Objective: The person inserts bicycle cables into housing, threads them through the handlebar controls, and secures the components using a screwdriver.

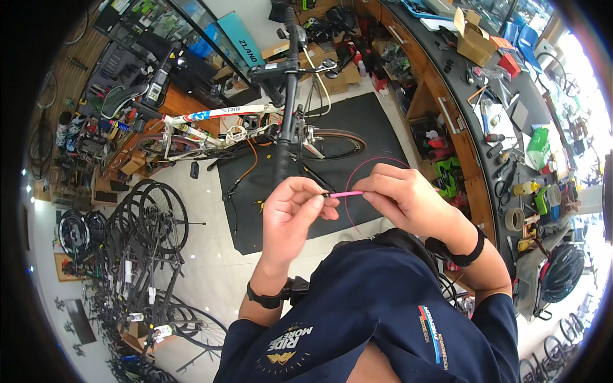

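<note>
The person holds two hands up together in front of the chest, both pinched on one pink cable housing [348,193]. The left hand [294,214] grips a short dark end piece at the housing's left tip between thumb and fingertips, the other fingers curled in. The right hand [408,198] is closed on the housing just to the right of that, thumb and forefinger clamped on it. The two hands are near each other, with a short straight stretch of pink showing between them. From the right hand the housing runs on as one thin loop that arcs up over the knuckles and down again on the left of the hand. Each wrist carries one black band, two in all.

Beyond the hands, one white bicycle [242,131] stands on a black floor mat [357,115]. One orange cable [252,159] hangs from its frame down to the mat. A dark stem and handlebar [290,70] rise in the middle of the view, above the hands.

To the right curves one long workbench [476,172] strewn with hand tools, one cardboard box [474,37] at its far end and one roll of tape [514,219] near its closer end. One dark helmet [562,271] lies at the lower right. On the left, a cluster of parked bicycles [143,236] fills the floor, too overlapped to count.
</note>
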